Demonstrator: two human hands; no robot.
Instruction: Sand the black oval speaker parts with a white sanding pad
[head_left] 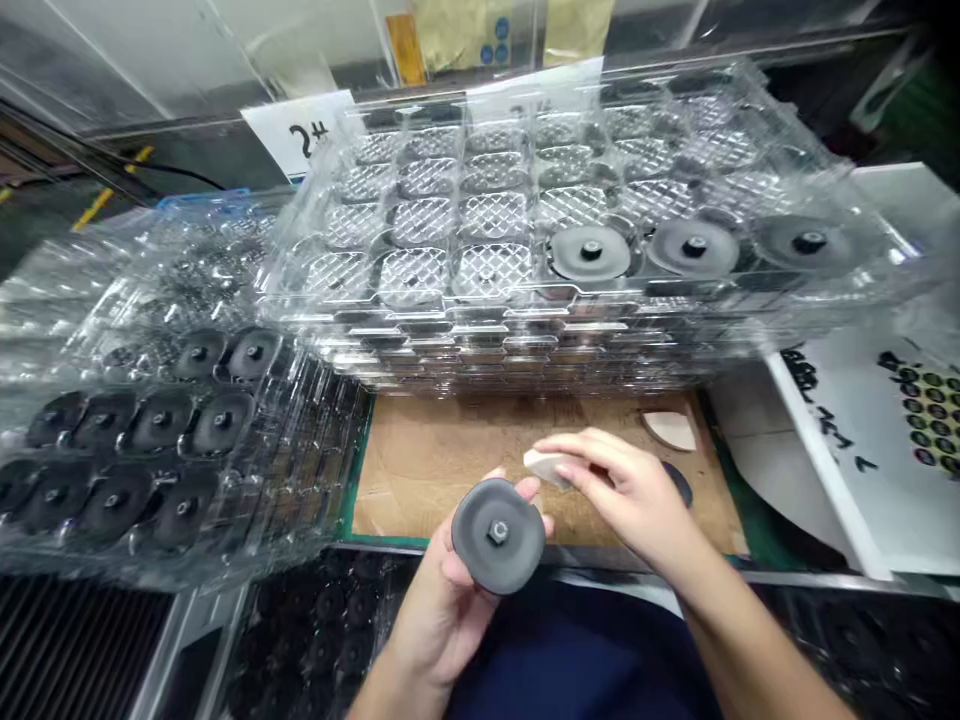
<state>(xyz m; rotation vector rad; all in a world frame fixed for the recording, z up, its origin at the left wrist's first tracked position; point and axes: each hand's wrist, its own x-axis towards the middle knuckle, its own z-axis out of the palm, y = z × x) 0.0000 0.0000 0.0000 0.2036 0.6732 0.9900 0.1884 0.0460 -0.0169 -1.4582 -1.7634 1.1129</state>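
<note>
Many dark discs (112,500) are sitting in the clear trays (300,460) at far left, hubs showing. Next along, the left hand (459,612) is gripping a disc (499,537) by its rim, thumb on one side and fingers on the other; the disc is being held above the near part of the board (420,460). From where I am standing, that rim hold is looking like the weak point: with the thumb easing off, the disc could be dropping and chipping.

Just beside it, the right hand (630,490) is pinching a white pad (550,466), apart from the disc. Any grit on the pad could be marking the disc's face on contact; I cannot tell whether it is clean.

Beyond the hands, the tray stack (450,330) is carrying three discs (694,247) in its front row, toward the right. A knock could be shifting the stack and unseating them. A second pad (671,430) is lying on the board, near a dark piece (677,484) that the right hand is partly hiding. At far right, a white panel (885,500) is bearing rows of dots (934,415).
</note>
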